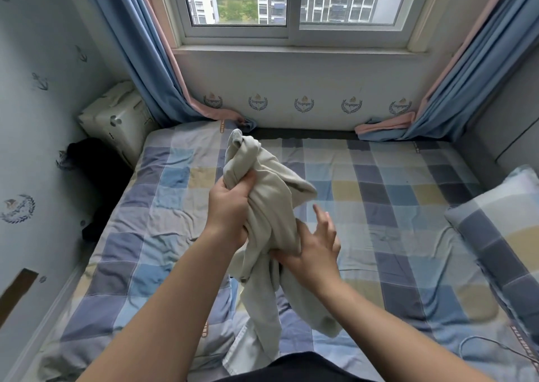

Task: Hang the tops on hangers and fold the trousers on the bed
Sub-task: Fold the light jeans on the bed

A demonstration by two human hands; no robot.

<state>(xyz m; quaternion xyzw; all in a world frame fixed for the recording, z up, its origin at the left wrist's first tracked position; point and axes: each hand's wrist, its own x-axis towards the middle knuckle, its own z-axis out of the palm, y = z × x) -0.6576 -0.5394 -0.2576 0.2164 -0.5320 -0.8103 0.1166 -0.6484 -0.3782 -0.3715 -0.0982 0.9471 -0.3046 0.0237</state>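
Observation:
A pale beige garment point(269, 206) hangs bunched in the air above the checked bed point(393, 206). My left hand point(230, 204) grips its upper bundle in a fist. My right hand point(312, 244) is lower and to the right, thumb pressed into the cloth while its fingers spread out straight. The garment's lower end trails down to the sheet near my body. Whether it is a top or trousers I cannot tell. No hanger shows.
A checked pillow point(501, 236) lies at the bed's right edge. A white box point(116, 119) and dark items point(96, 171) fill the gap at the left wall. Blue-pink curtains point(151, 61) flank the window, and a thin cable point(490, 343) lies bottom right.

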